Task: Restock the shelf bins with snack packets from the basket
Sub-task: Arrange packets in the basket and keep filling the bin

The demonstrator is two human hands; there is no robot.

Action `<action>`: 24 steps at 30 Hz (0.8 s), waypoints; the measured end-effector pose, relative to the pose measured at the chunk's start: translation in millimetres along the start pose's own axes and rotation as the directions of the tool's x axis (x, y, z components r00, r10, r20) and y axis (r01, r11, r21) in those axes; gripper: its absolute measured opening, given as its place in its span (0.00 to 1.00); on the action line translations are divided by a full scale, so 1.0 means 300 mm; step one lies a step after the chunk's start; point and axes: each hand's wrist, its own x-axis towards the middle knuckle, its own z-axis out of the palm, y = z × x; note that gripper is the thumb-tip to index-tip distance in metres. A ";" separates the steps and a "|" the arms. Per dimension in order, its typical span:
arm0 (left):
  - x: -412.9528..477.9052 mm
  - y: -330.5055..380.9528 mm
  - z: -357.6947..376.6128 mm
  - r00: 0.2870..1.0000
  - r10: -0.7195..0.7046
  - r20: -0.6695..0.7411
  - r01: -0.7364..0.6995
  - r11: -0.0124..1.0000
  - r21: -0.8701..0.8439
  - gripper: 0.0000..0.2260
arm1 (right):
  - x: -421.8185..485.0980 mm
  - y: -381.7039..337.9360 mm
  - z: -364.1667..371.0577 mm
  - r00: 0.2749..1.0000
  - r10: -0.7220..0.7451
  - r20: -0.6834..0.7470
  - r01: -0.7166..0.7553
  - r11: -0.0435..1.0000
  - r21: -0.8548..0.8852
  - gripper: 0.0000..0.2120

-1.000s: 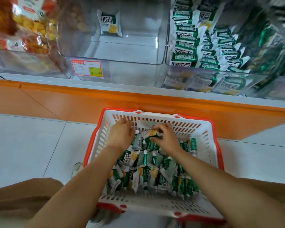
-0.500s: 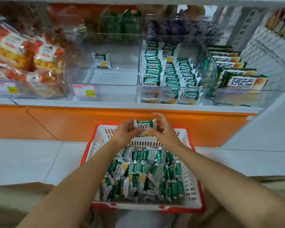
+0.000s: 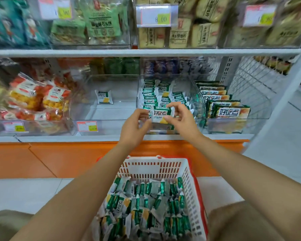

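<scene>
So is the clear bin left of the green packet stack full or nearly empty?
Nearly empty. The clear bin holds a single packet standing near its back; the rest of its floor shows bare.

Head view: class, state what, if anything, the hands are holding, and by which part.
One green-and-white snack packet, held between both hands: the left hand pinches its left edge, the right hand its right edge.
</scene>
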 end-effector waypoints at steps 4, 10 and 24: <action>0.122 -0.001 -0.004 0.997 0.073 0.026 -0.077 0.949 0.306 0.19 | 0.141 0.040 -0.052 0.989 0.057 -0.139 -0.069 0.994 -0.082 0.13; 0.256 -0.095 0.007 0.993 0.089 0.081 -0.117 0.872 0.475 0.26 | 0.338 0.175 -0.044 0.951 0.162 -0.265 -0.224 0.948 -0.226 0.13; 0.295 -0.173 0.061 0.984 0.177 -0.017 -0.142 0.841 0.523 0.29 | 0.605 0.359 0.057 0.952 0.200 -0.230 -0.281 0.868 -0.410 0.16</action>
